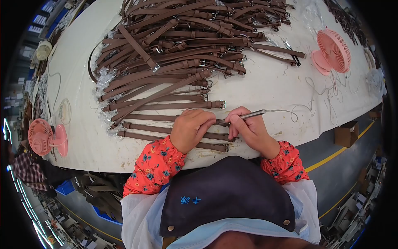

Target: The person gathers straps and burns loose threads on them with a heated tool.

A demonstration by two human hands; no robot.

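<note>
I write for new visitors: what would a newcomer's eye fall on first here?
A heap of brown straps covers the far middle of the table. Pink fans stand toward its left and right edges. Closer, the right hand, in a red floral sleeve, holds a pen-like tool beside the left hand.

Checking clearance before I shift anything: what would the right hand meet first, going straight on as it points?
Probably the end of the brown strap at the left hand, then that hand itself. The right hand points leftward, gripping a metal tool; depth is unclear.
</note>
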